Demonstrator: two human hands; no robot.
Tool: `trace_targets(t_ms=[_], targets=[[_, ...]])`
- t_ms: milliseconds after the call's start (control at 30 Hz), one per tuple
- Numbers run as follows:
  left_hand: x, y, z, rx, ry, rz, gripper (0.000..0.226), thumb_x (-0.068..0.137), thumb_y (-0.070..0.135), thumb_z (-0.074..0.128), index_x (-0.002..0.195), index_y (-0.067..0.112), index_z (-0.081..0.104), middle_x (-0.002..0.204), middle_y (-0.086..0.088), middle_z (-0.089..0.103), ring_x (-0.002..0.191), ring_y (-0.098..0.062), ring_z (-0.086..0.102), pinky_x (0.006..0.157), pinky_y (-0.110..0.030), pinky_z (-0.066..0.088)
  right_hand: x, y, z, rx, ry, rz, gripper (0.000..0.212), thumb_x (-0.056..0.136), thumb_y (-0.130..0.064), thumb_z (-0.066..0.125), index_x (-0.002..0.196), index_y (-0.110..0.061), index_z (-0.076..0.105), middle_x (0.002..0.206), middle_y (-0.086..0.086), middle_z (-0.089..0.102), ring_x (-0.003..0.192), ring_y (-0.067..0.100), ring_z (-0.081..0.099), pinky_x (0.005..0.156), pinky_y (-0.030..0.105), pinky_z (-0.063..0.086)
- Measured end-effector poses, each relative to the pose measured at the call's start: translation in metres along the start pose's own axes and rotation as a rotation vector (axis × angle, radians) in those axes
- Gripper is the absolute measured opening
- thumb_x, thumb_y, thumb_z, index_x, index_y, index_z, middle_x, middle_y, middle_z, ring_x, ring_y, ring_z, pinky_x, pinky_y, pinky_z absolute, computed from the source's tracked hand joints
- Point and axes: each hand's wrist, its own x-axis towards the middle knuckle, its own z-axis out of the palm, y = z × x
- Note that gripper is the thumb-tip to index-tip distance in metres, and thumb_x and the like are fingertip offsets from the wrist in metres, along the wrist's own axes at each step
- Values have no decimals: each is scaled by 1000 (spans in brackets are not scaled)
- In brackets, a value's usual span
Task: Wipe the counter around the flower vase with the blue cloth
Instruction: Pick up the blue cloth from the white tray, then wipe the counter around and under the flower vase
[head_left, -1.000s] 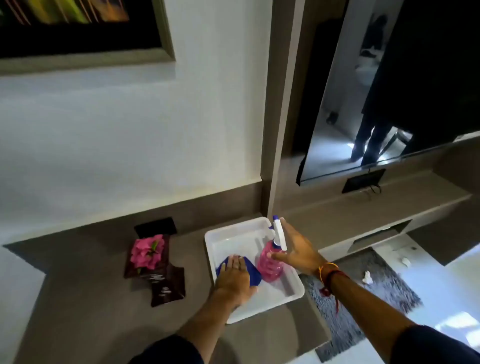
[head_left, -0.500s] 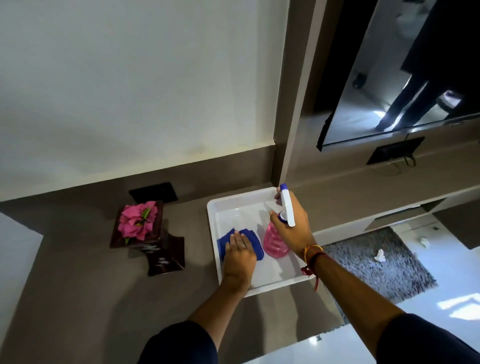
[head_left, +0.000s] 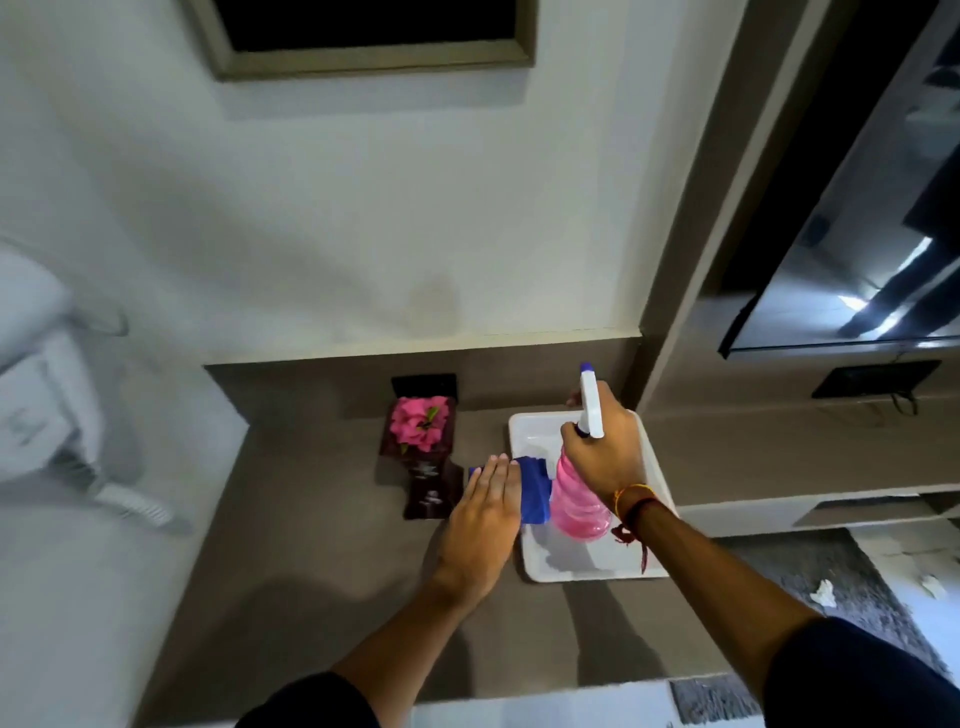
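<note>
Blue cloth (head_left: 535, 488) lies half hidden under left hand (head_left: 483, 525).

We are seeing a deep blue cloth (head_left: 535, 491) showing against the white tray (head_left: 535, 431), and a spray bottle (head_left: 576, 506) glowing translucent pink under its white head with a blue tip. The vase (head_left: 434, 483) is looking dark brown with pale markings down its front, bearing bright pink flowers (head_left: 418, 423) with a touch of green. The desk (head_left: 322, 530) is showing a plain grey-brown. On the right wrist, orange and dark red threads (head_left: 631, 501) are showing
</note>
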Motion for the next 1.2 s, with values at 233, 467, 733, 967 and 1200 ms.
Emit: trace_targets(t_ms=[233,467,733,967,1200], targets=[[-103,-81,-22,15,-123,-291,58,91,6,58,146,3,39,149,-18,48,139,-27,45,118,-37,35,-95,-68,84,59,-263,241,13,72,-8,55,82,-8,62,73,11,67,66,32,65,62,45,57],[-136,-109,-26,-63,-151,-313,63,92,15,62,147,10,32,151,-12,45,138,-24,43,119,-36,33,-138,-84,143,-2,-454,374,9,67,-11,54,68,-20,54,68,5,64,65,26,66,64,41,62],[-137,-116,-30,-16,-124,-231,59,96,12,58,148,7,30,152,-15,42,142,-26,39,123,-37,26,-135,-73,137,-125,-340,323,7,77,-11,61,84,-10,60,71,4,63,64,21,64,60,32,58],[-96,-74,-54,38,-40,-62,61,95,3,53,151,3,27,156,-19,37,146,-29,33,124,-41,24,-90,-65,25,-50,-68,171,29,79,-4,67,107,-10,60,90,6,67,72,8,62,61,5,48],[-89,-83,-48,49,-29,-126,57,98,6,50,151,2,28,157,-18,35,147,-28,30,124,-40,23,-69,-28,10,8,-30,204,51,88,-6,65,137,-6,53,101,6,65,83,16,61,85,30,55]])
